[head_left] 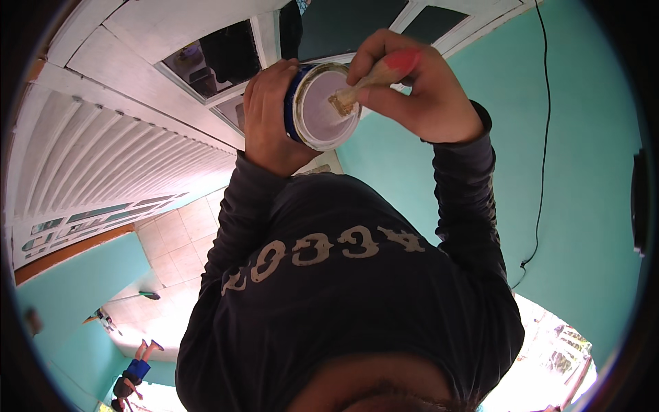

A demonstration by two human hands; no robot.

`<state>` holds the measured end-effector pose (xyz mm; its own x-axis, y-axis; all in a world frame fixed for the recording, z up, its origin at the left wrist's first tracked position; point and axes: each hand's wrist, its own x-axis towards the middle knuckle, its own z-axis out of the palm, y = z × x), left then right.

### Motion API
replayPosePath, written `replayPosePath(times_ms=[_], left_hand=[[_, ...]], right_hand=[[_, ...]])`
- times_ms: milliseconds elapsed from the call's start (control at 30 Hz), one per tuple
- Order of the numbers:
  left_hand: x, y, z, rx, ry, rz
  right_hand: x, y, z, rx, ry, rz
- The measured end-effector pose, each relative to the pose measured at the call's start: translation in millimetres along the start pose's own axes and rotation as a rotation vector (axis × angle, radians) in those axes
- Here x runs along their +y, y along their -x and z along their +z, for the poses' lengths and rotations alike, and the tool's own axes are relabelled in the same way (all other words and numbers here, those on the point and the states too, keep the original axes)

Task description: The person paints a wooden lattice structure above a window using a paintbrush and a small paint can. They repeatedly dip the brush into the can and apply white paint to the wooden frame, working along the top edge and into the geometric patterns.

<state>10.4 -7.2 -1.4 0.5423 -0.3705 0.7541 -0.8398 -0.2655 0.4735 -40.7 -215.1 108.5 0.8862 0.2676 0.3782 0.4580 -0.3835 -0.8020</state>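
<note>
My left hand (268, 120) is wrapped round the side of a round blue can (294, 103), whose open mouth shows pale lilac-white paint (319, 113). My right hand (422, 99) pinches a paintbrush (377, 79) with a red-tipped wooden handle. The brush's stained, paint-flecked bristles (344, 103) are over or in the can's mouth; whether they touch the paint I cannot tell. The fingers of my right hand are close to the far side of the rim.
Ahead are white-framed window panels (336, 24) and a slatted white door (117, 144). A turquoise wall (583, 137) on the right carries a hanging black cable (546, 103). At lower left are a tiled floor (171, 240), a broom (147, 295) and another person (137, 371).
</note>
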Motion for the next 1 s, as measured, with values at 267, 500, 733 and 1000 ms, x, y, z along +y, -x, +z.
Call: replayPosePath(times_ms=[267, 500, 733, 1000], left_hand=[[0, 9, -3, 0.021, -0.068, 0.019], [1, 9, -3, 0.009, -0.051, -0.044], [-6, 10, 2, -0.049, 0.039, -0.203], [2, -4, 8, -0.047, 0.175, -0.221]], right_hand=[[-3, 2, -10, -0.003, 0.118, -0.004], [-10, 8, -9, 0.067, 0.204, -0.21], [-18, 22, -19, 0.004, 0.045, 0.182], [-15, 46, -21, 0.283, -0.158, 0.167]])
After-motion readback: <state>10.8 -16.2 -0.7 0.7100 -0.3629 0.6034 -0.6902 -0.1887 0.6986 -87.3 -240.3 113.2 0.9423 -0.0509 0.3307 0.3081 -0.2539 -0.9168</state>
